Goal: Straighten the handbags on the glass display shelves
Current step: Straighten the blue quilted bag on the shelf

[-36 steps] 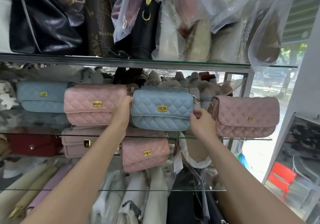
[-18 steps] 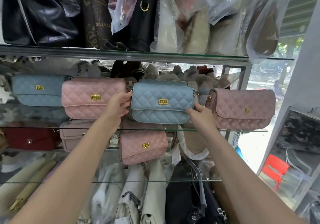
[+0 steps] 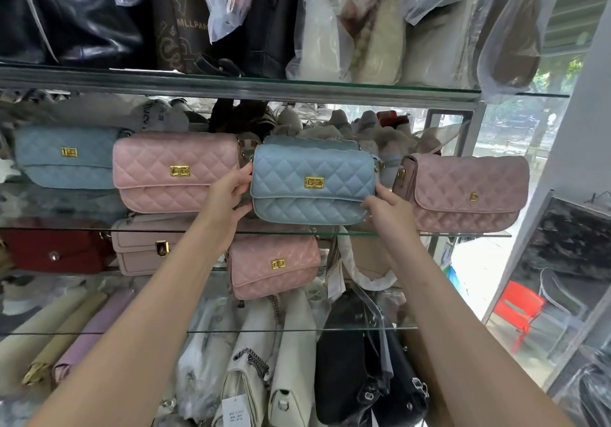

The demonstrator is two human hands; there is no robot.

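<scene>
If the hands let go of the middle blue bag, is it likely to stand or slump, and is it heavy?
The blue bag probably stands: it keeps a boxy shape between the left hand and right hand. It seems light, since fingertips alone steady it. Pushed, it may slide easily on the glass shelf.

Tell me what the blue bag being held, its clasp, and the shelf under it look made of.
Blue bag: smooth quilted leather or faux leather, soft sheen on diamond stitching. Clasp: gold-toned shiny metal, likely. Shelf: clear glass, greenish edge.
</scene>
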